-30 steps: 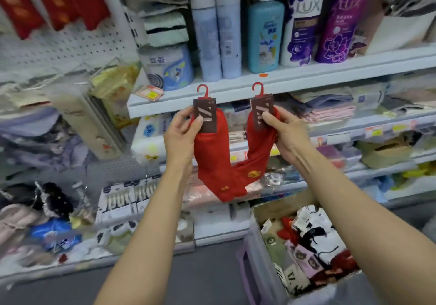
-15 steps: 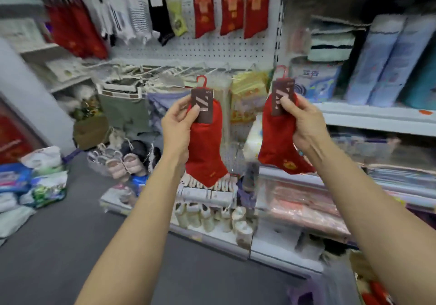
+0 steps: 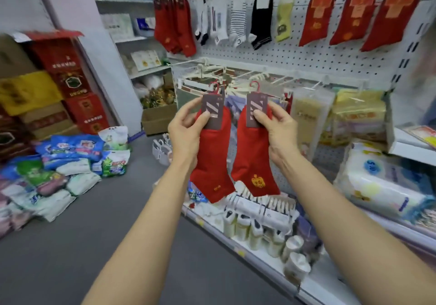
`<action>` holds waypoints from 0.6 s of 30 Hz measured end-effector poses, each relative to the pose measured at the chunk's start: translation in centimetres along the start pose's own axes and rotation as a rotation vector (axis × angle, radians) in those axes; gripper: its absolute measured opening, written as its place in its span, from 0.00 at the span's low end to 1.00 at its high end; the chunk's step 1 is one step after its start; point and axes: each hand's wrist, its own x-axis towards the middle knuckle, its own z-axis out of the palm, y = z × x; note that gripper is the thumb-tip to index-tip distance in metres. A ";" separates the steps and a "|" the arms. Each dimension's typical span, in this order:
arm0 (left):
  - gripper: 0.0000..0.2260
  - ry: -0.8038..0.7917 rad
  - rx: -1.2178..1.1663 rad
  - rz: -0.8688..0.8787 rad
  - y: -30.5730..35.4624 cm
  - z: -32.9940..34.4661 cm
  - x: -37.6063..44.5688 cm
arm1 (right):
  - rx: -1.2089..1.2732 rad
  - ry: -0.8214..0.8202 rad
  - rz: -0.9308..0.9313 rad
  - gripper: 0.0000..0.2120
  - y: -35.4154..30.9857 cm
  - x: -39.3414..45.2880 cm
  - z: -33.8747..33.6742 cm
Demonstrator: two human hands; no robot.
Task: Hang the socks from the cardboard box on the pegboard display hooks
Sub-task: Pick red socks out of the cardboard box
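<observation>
Head view: left hand (image 3: 186, 130) pinches one red sock (image 3: 212, 156) by its card, right hand (image 3: 277, 127) pinches another red sock (image 3: 256, 153) — both well below the pegboard (image 3: 306, 59). Risk: small hanger loops may miss crowded hooks — a sock could drop.

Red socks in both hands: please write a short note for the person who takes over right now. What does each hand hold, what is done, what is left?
Left hand: pinches the card of the left red sock.
Right hand: pinches the card of the right red sock.
Both socks hang free in front of the pegboard, on no hook.
Done: a bunch of matching red socks hangs on the top row, far left.
Left: hang these two, probably there. The cardboard box is out of view.
</observation>
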 end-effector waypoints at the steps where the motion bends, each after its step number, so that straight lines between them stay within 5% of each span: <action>1: 0.15 0.031 0.001 -0.010 -0.6 -1.2 0.4 | -0.012 -0.011 -0.008 0.24 1.1 0.2 1.3; 18: 0.17 0.456 0.046 -0.068 -8.0 -18.0 16.4 | -0.064 -0.282 0.124 0.26 17.8 10.8 20.1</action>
